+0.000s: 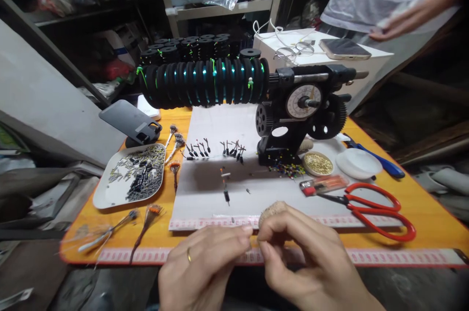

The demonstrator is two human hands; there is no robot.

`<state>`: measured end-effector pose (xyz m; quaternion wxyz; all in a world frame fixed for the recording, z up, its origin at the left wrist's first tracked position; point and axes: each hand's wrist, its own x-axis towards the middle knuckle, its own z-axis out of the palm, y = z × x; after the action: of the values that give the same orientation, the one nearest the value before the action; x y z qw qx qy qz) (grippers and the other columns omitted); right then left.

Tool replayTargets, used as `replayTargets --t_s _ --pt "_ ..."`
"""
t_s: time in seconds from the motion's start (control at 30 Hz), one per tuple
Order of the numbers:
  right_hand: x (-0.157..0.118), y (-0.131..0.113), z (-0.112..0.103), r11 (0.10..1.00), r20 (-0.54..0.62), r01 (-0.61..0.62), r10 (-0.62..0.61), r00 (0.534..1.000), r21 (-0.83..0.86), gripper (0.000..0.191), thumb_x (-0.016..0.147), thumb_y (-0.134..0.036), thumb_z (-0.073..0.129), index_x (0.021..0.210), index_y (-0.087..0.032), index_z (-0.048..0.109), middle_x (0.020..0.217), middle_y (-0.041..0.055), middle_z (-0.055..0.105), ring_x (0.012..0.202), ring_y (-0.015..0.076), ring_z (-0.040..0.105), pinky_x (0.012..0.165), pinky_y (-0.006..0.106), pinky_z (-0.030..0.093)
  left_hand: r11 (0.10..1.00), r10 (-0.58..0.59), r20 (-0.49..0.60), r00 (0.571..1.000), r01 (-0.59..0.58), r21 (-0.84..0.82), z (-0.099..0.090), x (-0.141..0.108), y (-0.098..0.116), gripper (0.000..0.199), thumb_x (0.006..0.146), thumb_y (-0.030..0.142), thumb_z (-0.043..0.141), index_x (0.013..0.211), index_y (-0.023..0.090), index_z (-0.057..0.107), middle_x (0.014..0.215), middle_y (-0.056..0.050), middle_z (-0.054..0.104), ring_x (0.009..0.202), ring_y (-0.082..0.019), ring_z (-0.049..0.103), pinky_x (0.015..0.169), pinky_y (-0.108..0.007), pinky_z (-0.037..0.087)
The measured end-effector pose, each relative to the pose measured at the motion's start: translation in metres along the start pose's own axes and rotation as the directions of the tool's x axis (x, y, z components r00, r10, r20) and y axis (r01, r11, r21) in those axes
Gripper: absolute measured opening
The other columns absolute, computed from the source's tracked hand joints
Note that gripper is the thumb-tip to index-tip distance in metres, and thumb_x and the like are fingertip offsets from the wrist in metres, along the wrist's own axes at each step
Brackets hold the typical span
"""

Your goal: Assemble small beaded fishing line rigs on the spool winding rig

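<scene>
My left hand [205,264], with a ring on one finger, is at the table's front edge, its fingers pressed together. Close beside it, my right hand [308,252] has thumb and forefinger pinched. Anything held between these fingertips is too small or hidden to make out. A beige, rough wrapping [273,210] shows around a right fingertip. Just beyond my hands, a small black piece [226,197] lies in line with tiny white and orange parts on the white board [205,179]. Rows of small black pieces with wire-like stems [232,149] lie farther back.
A geared winder with a dial [304,101] carries black foam spools [205,81]. Left are a tray of small parts [110,193] and a phone on a stand [128,120]. Red-handled scissors [377,208], a gold bead dish [318,163] and blue-handled pliers [381,160] lie right. Another person's hand [414,17] is behind.
</scene>
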<state>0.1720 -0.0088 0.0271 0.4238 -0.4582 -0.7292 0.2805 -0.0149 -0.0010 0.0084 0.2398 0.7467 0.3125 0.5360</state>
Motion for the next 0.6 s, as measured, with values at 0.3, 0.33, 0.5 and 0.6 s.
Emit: replayTargets --t_s 0.3,0.33,0.5,0.6 --pt "-0.002 0.008 0.005 0.996 -0.076 0.032 -0.039 0.996 -0.083 0.017 0.086 -0.003 0.051 0.085 -0.020 0.051 0.073 -0.0010 0.050 0.060 0.0115 0.051 0.050 0.022 0.042 0.950 0.095 0.246 0.965 -0.162 0.267 -0.008 0.012 -0.009 0.032 0.089 0.001 0.060 0.116 0.017 0.068 0.094 -0.009 0.079 0.087 -0.022 0.071 0.075 -0.033 0.059" --pt "-0.001 0.010 0.005 0.988 -0.083 0.069 -0.081 0.993 -0.139 0.017 0.086 -0.003 0.051 0.085 -0.020 0.052 0.072 -0.0003 0.051 0.062 0.0127 0.052 0.053 0.024 0.043 0.961 0.054 0.250 0.967 -0.119 0.249 -0.008 0.018 -0.010 0.029 0.088 0.000 0.061 0.110 0.017 0.069 0.089 -0.008 0.076 0.083 -0.021 0.068 0.073 -0.032 0.058" --pt "0.003 0.017 0.004 0.935 -0.074 0.156 -0.189 0.979 -0.320 0.017 0.086 -0.002 0.053 0.087 -0.017 0.058 0.074 0.0041 0.059 0.073 0.0185 0.055 0.063 0.031 0.049 0.954 -0.163 0.320 0.933 0.066 0.294 -0.005 0.035 -0.012 0.017 0.087 0.000 0.060 0.088 0.017 0.065 0.079 -0.003 0.067 0.078 -0.019 0.057 0.072 -0.035 0.048" --pt "0.001 0.023 0.005 0.922 -0.071 0.142 -0.179 0.981 -0.360 0.017 0.085 -0.001 0.055 0.089 -0.017 0.059 0.082 0.0073 0.062 0.084 0.0217 0.057 0.072 0.034 0.051 0.915 -0.278 0.381 0.882 0.122 0.385 -0.004 0.038 -0.010 0.016 0.085 0.001 0.059 0.082 0.017 0.063 0.081 -0.003 0.064 0.082 -0.023 0.054 0.073 -0.039 0.041"
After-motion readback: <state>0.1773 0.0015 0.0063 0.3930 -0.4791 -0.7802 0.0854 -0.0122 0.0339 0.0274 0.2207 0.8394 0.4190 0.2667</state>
